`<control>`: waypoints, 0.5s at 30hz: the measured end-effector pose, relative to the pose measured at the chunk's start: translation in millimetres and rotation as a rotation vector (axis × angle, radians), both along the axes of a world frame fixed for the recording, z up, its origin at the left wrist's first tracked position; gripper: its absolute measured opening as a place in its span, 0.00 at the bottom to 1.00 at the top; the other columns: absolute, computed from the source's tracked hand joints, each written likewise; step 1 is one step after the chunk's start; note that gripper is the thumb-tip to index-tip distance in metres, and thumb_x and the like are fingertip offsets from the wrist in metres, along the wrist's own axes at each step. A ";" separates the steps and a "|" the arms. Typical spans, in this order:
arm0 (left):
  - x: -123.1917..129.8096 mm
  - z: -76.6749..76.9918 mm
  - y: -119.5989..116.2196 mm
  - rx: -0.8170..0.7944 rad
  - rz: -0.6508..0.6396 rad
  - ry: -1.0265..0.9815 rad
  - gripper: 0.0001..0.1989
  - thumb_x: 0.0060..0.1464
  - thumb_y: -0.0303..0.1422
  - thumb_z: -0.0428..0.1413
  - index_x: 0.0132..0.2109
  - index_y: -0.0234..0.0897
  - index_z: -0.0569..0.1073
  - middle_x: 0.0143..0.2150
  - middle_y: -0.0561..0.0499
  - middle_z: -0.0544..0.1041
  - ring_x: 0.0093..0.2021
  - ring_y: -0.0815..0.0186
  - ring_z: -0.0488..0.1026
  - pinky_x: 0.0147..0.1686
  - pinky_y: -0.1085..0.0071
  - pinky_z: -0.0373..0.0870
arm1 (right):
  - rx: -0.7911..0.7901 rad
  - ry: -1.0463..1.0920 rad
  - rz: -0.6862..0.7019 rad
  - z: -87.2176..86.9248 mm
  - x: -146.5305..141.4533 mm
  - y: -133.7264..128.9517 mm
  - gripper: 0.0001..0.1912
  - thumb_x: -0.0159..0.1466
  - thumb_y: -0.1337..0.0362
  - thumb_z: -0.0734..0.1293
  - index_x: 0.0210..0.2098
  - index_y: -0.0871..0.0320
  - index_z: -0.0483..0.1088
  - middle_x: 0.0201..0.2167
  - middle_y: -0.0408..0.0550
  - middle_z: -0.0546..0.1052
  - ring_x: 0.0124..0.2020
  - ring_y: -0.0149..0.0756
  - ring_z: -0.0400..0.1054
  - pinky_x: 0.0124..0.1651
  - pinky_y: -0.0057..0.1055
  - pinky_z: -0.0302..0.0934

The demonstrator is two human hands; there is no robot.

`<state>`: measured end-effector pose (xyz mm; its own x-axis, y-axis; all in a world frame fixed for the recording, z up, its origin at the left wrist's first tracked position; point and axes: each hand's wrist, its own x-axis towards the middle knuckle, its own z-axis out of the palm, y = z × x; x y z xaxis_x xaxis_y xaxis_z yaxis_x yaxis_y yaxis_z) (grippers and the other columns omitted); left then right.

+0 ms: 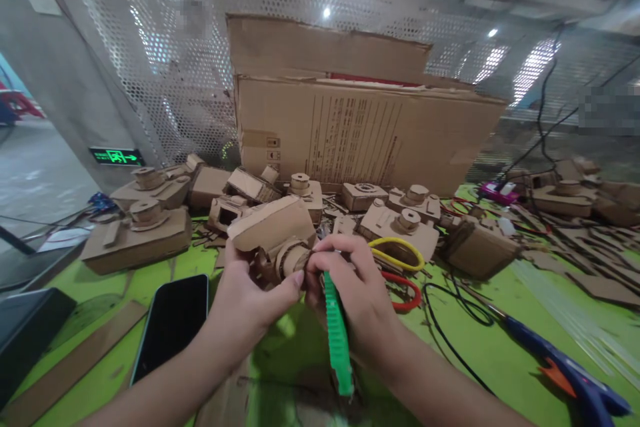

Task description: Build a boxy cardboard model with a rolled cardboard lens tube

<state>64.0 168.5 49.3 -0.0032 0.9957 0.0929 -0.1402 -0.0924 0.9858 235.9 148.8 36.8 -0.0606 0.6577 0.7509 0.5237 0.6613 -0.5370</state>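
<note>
My left hand [255,293] is closed around a cardboard model camera [273,223], with the thumb against its round lens part [295,257]. My right hand [350,280] grips a green utility knife [337,337], its ribbed handle pointing down toward me. The fingertips of that hand meet the edge of the lens part, and the knife's blade end is hidden behind them. Just beyond the right hand lie scissors with one yellow handle loop [400,253] and one red loop [405,290].
Several cardboard cameras [140,233] and scraps crowd the green table [285,347]. A large cardboard box [360,133] stands behind. A phone [173,320] lies at left, a blue glue gun [560,360] with a black cord at right, beside clear glue sticks [565,313].
</note>
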 end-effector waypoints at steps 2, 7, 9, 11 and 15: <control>0.0 -0.7 0.9 0.002 -0.002 -0.021 0.50 0.39 0.42 0.79 0.64 0.40 0.64 0.59 0.37 0.84 0.57 0.45 0.84 0.59 0.51 0.80 | 0.084 -0.045 -0.015 2.6 0.3 -0.7 0.10 0.69 0.76 0.70 0.42 0.52 0.74 0.47 0.50 0.75 0.43 0.40 0.78 0.39 0.33 0.78; -2.7 -3.6 6.8 -0.009 -0.020 -0.086 0.52 0.41 0.47 0.79 0.67 0.36 0.64 0.58 0.34 0.84 0.57 0.41 0.83 0.59 0.47 0.79 | 0.333 -0.128 -0.107 7.5 6.8 0.1 0.11 0.68 0.76 0.70 0.44 0.53 0.73 0.48 0.51 0.75 0.47 0.40 0.76 0.51 0.37 0.78; -3.1 -2.6 7.9 0.001 -0.009 -0.101 0.56 0.39 0.46 0.80 0.69 0.37 0.63 0.58 0.34 0.84 0.58 0.41 0.83 0.60 0.46 0.78 | 0.343 -0.123 -0.129 9.9 9.6 1.0 0.10 0.70 0.75 0.70 0.46 0.54 0.74 0.48 0.51 0.75 0.47 0.39 0.76 0.51 0.37 0.78; -2.4 -0.9 7.2 0.026 -0.012 -0.115 0.57 0.38 0.45 0.80 0.70 0.39 0.62 0.60 0.34 0.83 0.59 0.42 0.82 0.61 0.47 0.78 | 0.318 -0.143 -0.127 11.6 10.9 1.8 0.09 0.71 0.74 0.70 0.47 0.54 0.75 0.50 0.53 0.75 0.48 0.40 0.77 0.50 0.38 0.78; 0.0 1.1 3.6 0.047 -0.029 -0.113 0.53 0.41 0.44 0.80 0.68 0.40 0.63 0.63 0.35 0.82 0.60 0.45 0.83 0.61 0.52 0.79 | 0.254 -0.153 -0.087 9.9 10.2 2.2 0.09 0.72 0.74 0.71 0.47 0.55 0.78 0.55 0.55 0.73 0.48 0.41 0.78 0.46 0.38 0.78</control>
<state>64.0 172.1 50.4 0.0123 0.9901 0.1400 -0.2538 -0.1323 0.9582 246.1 151.0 46.7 -0.1376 0.4575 0.8785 0.6460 0.7137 -0.2705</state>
